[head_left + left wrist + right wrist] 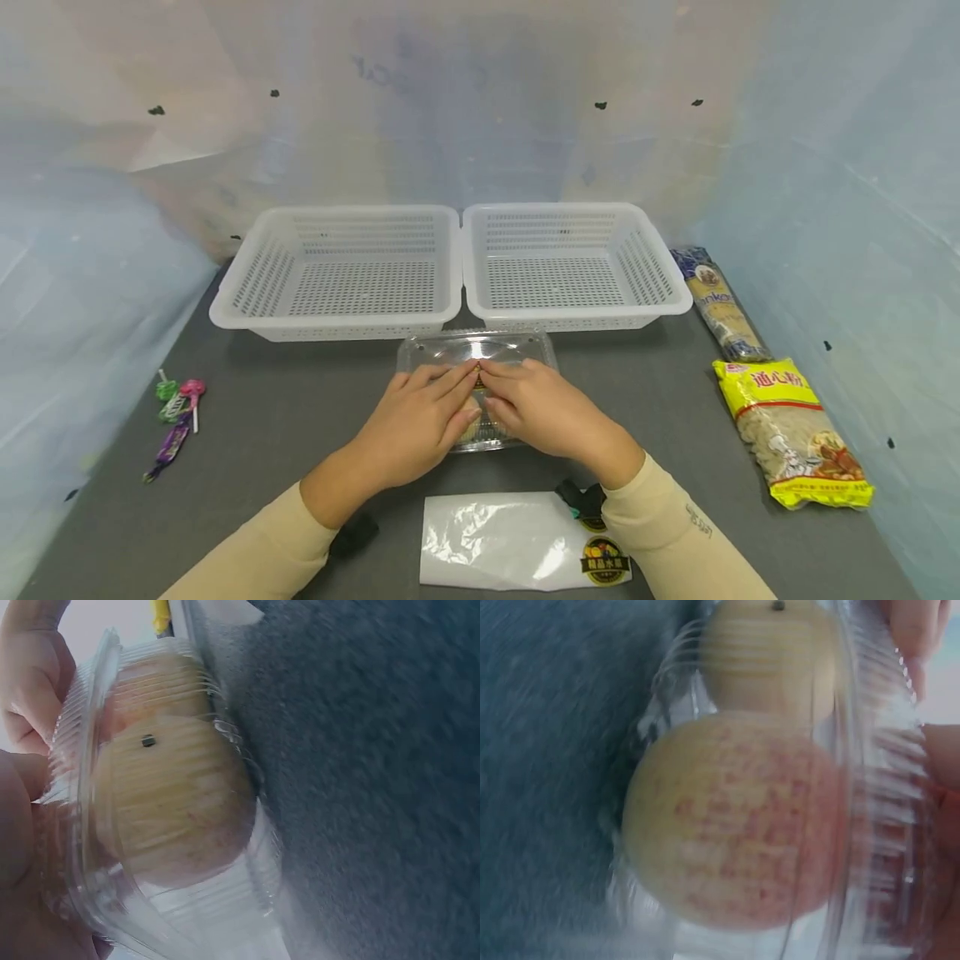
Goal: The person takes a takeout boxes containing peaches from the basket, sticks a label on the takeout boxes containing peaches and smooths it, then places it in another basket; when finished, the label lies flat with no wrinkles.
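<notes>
On the clear box rest left hand and right hand, fingers mostly straight, wrist views better revealing probable apples.

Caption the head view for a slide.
Left hand and right hand rest on a clear plastic clamshell of fruit in front of two white perforated baskets.

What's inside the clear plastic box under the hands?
Round yellowish and reddish fruit; each wrist view shows at least two through the clear plastic box. The left hand and right hand cover much of its top, hiding the full count.
</notes>
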### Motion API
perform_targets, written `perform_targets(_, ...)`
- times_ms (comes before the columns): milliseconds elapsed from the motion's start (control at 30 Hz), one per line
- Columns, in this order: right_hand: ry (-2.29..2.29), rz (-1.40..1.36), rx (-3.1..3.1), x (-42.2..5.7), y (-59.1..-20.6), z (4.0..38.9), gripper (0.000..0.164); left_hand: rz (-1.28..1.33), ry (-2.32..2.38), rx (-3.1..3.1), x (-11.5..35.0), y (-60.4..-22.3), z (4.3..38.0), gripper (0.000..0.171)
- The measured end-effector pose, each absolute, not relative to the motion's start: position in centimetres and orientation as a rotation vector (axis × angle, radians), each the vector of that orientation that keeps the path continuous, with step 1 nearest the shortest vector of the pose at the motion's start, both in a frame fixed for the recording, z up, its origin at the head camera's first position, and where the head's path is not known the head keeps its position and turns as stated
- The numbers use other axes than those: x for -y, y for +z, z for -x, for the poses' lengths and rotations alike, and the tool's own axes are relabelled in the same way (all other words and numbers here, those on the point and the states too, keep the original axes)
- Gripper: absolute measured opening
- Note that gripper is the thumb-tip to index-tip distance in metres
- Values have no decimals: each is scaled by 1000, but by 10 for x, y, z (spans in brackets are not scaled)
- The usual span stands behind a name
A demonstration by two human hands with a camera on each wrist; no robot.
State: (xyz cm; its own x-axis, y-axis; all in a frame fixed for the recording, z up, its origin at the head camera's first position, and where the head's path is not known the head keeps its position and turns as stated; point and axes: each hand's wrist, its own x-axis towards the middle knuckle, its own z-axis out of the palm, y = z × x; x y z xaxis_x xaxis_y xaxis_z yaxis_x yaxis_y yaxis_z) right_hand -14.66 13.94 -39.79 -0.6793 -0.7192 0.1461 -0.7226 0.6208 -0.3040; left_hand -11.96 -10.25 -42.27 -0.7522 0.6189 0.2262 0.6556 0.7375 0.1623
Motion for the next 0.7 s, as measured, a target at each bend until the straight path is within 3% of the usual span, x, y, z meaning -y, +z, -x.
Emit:
perform_targets(133,567,-1297,2811,-144,-398,148,48,1072,-382,2773,106,-425,123,64)
perform_targets(333,652,-1342,2820,-154,-403,150,57,1223,-389,2752,120,-432,130,94)
perform_targets(533,722,-1353,2884,-163,-404,150,86,1341,-450,2708,130,-433,135,84)
perform_targets(700,699,-1382,2867,-165,-405,152,91,1350,-474,2737,133,-431,136,80)
